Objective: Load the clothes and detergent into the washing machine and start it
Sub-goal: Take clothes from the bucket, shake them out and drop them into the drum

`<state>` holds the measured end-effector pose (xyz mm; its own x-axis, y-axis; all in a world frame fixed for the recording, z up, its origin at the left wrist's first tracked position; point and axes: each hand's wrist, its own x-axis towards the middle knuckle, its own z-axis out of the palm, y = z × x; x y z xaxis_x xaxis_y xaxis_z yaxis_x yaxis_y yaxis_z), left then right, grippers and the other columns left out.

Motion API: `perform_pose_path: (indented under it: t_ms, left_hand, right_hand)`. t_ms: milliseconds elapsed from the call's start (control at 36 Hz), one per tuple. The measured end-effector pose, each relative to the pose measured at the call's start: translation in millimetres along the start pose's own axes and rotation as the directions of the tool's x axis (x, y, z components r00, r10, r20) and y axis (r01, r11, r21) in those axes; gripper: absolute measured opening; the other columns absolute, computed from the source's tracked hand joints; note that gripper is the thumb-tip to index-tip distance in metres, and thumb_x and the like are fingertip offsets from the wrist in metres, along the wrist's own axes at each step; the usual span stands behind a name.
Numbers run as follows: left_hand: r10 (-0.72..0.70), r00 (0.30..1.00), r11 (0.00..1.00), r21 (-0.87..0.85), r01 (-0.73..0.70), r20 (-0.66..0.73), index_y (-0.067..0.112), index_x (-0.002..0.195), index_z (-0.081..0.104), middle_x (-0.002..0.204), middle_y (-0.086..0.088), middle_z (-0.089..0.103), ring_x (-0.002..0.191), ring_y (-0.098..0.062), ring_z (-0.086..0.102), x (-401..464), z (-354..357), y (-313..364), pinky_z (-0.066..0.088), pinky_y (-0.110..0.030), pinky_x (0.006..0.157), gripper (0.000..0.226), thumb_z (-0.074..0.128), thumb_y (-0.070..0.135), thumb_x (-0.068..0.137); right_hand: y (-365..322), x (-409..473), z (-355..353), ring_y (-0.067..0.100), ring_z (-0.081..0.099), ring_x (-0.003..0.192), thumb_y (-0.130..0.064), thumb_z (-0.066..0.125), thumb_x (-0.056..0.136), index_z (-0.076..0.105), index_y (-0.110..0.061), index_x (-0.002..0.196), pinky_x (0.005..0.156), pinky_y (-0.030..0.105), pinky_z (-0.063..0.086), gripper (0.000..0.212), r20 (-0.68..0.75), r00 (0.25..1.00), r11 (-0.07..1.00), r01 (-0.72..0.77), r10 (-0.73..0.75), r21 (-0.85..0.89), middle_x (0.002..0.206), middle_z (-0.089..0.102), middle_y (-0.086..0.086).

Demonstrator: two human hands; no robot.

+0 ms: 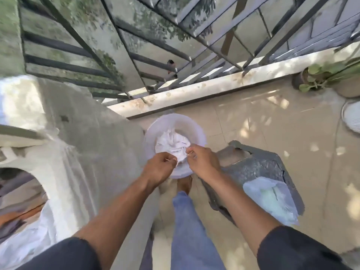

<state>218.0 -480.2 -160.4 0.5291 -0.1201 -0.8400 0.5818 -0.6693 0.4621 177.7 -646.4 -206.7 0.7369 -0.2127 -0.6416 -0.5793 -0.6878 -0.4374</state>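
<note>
A white bucket (152, 137) stands on the tiled floor straight ahead, with crumpled white cloth (172, 142) inside it. My left hand (158, 165) pinches the near edge of that cloth over the bucket. My right hand (202, 159) pinches the same cloth a little to the right. The washing machine (64, 172), draped in a pale cover, stands at the left; its round opening (19, 190) shows dark clothes inside. A plastic bag (270, 199) with something pale green in it lies on a grey stone block (259, 162) at the right.
A dark metal railing (136, 55) on a low ledge (194, 90) runs across the far side. A potted plant (319, 76) and a round white object (352, 117) sit at the far right. My leg in blue jeans (191, 230) is below the bucket.
</note>
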Motion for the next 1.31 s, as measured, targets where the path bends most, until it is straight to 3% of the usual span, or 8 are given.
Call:
perform_pose_path:
  t_ms: [250,472,611,722,833,1000,1194,1306]
  left_hand:
    - [-0.120,0.992,0.975,0.183,0.123,-0.025,0.029,0.103,0.073,0.117,-0.002,0.078,0.115,-0.028,0.069,140.1,47.8,-57.6,0.051,-0.034,0.099,0.031,0.054,0.047,0.086]
    - [-0.102,0.990,0.970,0.212,0.121,-0.097,0.026,0.104,0.075,0.112,0.000,0.078,0.108,-0.026,0.068,221.2,59.4,-97.9,0.051,-0.033,0.095,0.017,0.058,0.028,0.101]
    - [-0.110,0.988,0.975,0.182,0.129,-0.110,0.024,0.103,0.073,0.103,0.003,0.076,0.101,-0.024,0.069,242.1,65.3,-113.0,0.053,-0.037,0.093,0.016,0.057,0.028,0.102]
    - [-0.111,0.988,0.975,0.182,0.128,-0.104,0.026,0.109,0.072,0.113,0.004,0.075,0.107,-0.020,0.069,242.3,66.6,-119.8,0.054,-0.036,0.100,0.014,0.060,0.027,0.102]
    - [-0.146,0.986,0.969,0.189,0.159,-0.082,0.021,0.122,0.070,0.120,0.004,0.072,0.113,-0.020,0.067,234.0,60.2,-122.8,0.052,-0.032,0.101,0.021,0.061,0.027,0.104]
    - [-0.211,0.976,0.951,0.217,0.219,-0.059,0.021,0.138,0.063,0.135,-0.005,0.068,0.118,-0.024,0.063,205.3,50.5,-116.0,0.048,-0.032,0.100,0.035,0.058,0.032,0.104]
    - [-0.040,0.987,0.986,0.152,0.064,-0.153,0.026,0.150,0.049,0.145,-0.002,0.064,0.132,-0.029,0.061,147.6,45.4,-78.5,0.043,-0.030,0.092,0.057,0.070,0.040,0.099]
    - [0.118,0.959,0.989,0.119,-0.089,-0.258,0.036,0.145,0.054,0.136,0.007,0.070,0.125,-0.023,0.067,108.6,35.0,-50.3,0.054,-0.039,0.098,0.052,0.064,0.048,0.095]
  right_hand:
    - [83.2,169.8,118.0,0.034,0.067,0.103,-0.037,0.052,0.096,0.072,-0.019,0.097,0.083,0.040,0.054,0.026,0.253,0.966,0.999,0.043,-0.045,0.012,0.107,0.075,0.007]
    - [103.9,259.6,202.5,0.033,0.054,0.133,-0.041,0.053,0.101,0.054,-0.032,0.145,0.104,0.044,0.049,0.045,0.385,0.915,0.979,0.172,-0.119,-0.106,0.144,0.057,0.010]
    - [100.5,287.0,230.5,0.037,0.032,0.148,-0.045,0.052,0.102,0.036,-0.038,0.157,0.113,0.050,0.039,0.058,0.516,0.851,0.932,0.259,-0.097,-0.252,0.167,0.021,0.009]
    - [102.2,293.4,232.5,0.035,0.032,0.149,-0.035,0.054,0.102,0.034,-0.024,0.159,0.116,0.047,0.036,0.061,0.530,0.846,0.931,0.236,-0.055,-0.280,0.165,0.030,0.007]
    - [91.9,278.0,210.5,0.035,0.043,0.144,-0.025,0.059,0.098,0.048,-0.014,0.150,0.115,0.044,0.038,0.054,0.495,0.868,0.980,0.135,-0.044,-0.149,0.157,0.046,0.012]
    - [71.0,216.0,154.9,0.018,0.053,0.136,-0.020,0.067,0.095,0.061,-0.027,0.144,0.106,0.023,0.041,0.050,0.354,0.931,0.973,0.009,-0.093,0.231,0.148,0.059,-0.003]
    - [15.4,114.7,63.8,-0.002,0.065,0.115,-0.003,0.067,0.095,0.073,-0.030,0.127,0.100,0.024,0.052,0.042,0.282,0.943,0.766,-0.049,-0.176,0.641,0.120,0.068,-0.026]
    - [-19.3,45.3,-0.1,0.011,0.065,0.126,-0.006,0.068,0.092,0.074,-0.022,0.128,0.108,0.032,0.052,0.039,0.229,0.941,0.612,-0.029,-0.251,0.791,0.134,0.070,-0.009]
